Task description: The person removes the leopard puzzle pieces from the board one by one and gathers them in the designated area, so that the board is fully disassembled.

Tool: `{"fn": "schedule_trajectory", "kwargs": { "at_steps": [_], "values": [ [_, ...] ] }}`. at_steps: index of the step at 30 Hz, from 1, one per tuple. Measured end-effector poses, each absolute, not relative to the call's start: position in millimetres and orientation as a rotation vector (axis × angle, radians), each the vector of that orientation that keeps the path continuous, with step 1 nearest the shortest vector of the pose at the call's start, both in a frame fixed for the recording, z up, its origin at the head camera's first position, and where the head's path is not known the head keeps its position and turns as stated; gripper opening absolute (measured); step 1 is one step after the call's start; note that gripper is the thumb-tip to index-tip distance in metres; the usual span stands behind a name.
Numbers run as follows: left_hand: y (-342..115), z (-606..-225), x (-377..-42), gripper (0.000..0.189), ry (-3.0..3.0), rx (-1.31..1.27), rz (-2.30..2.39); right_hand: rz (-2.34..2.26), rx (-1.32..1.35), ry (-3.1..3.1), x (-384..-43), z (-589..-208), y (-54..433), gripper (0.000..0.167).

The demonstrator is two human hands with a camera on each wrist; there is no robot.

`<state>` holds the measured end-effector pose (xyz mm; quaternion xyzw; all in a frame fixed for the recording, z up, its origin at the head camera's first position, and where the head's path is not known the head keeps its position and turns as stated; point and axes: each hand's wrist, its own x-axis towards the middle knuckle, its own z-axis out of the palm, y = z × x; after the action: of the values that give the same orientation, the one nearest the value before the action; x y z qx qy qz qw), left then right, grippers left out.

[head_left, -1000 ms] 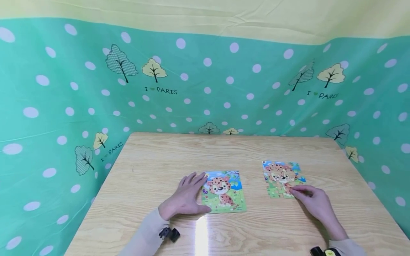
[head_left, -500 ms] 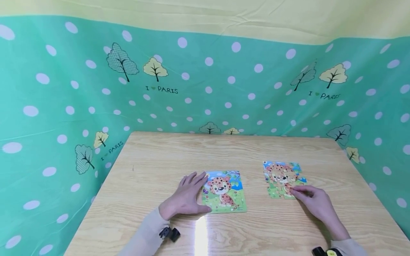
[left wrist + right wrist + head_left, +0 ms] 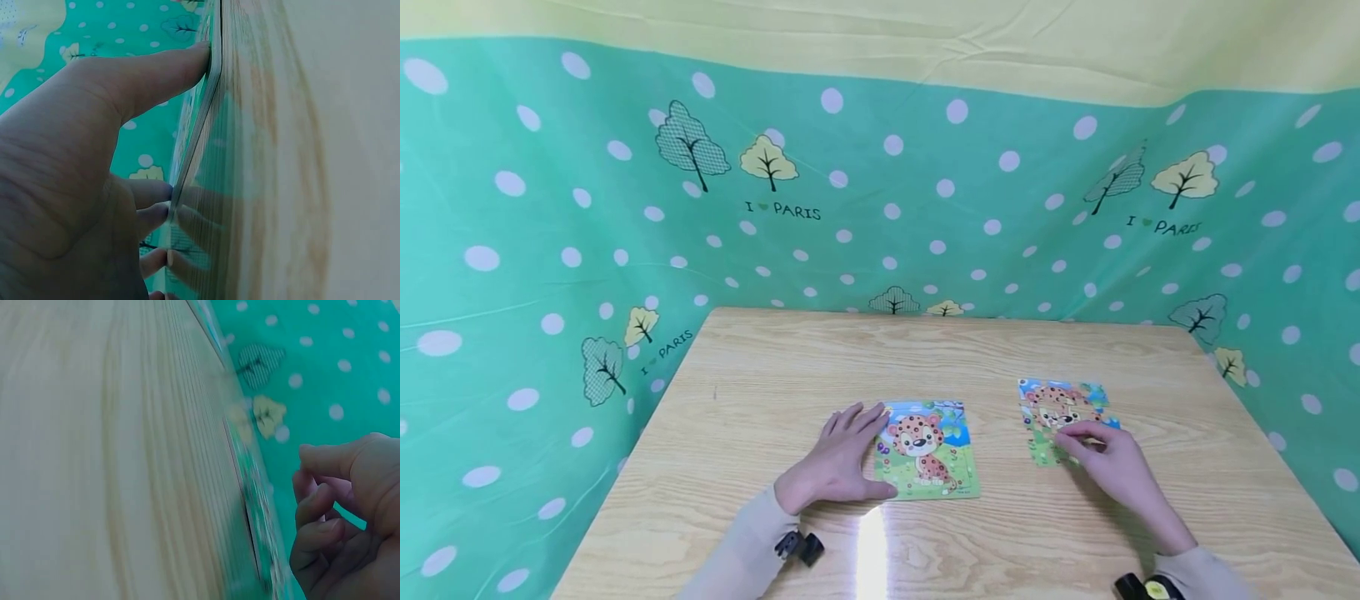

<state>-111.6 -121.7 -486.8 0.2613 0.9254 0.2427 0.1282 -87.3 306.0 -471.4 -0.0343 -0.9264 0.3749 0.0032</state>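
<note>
In the head view my left hand rests along the left side of a square leopard picture board, fingers spread at the top corner, thumb at the bottom one. The left wrist view shows my thumb touching the board's thin edge. To the right lies a jigsaw puzzle with the same leopard, its right outline uneven. My right hand is over its lower part, hiding several pieces. Thumb and forefinger come together, the other fingers curled; the right wrist view shows no piece between the fingertips.
Both pictures lie on a wooden table. A green dotted cloth hangs behind the table and along its sides. A bright light reflection falls on the wood near the front.
My right hand has moved left and slightly up from the puzzle's lower right corner, now covering more of its lower part. The left hand keeps its place on the board.
</note>
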Motion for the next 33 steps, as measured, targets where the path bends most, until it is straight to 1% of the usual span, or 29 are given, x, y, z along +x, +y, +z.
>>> {"fn": "schedule_trajectory", "kwargs": {
  "at_steps": [8, 12, 20, 28, 30, 33],
  "values": [
    [-120, -487, -112, 0.112, 2.685, 0.763, 0.717, 1.293, 0.087, -2.910, -96, -474, 261, 0.016],
    [-119, -489, -111, 0.112, 2.682, 0.765, 0.722, 1.347, 0.192, -2.917, -98, -479, 240, 0.013],
    [-120, -489, -112, 0.112, 2.688, 0.770, 0.706, 1.453, 0.456, -2.998, -102, -485, 218, 0.025],
    [-122, -488, -112, 0.112, 2.694, 0.761, 0.710, 1.352, 0.667, -3.110, -103, -479, 208, 0.041],
    [-122, -488, -112, 0.112, 2.695, 0.757, 0.704, 1.320, 0.699, -3.127, -103, -477, 207, 0.041],
    [-121, -487, -112, 0.112, 2.695, 0.752, 0.707, 1.311, 0.734, -3.143, -105, -476, 205, 0.037]
  ]
}}
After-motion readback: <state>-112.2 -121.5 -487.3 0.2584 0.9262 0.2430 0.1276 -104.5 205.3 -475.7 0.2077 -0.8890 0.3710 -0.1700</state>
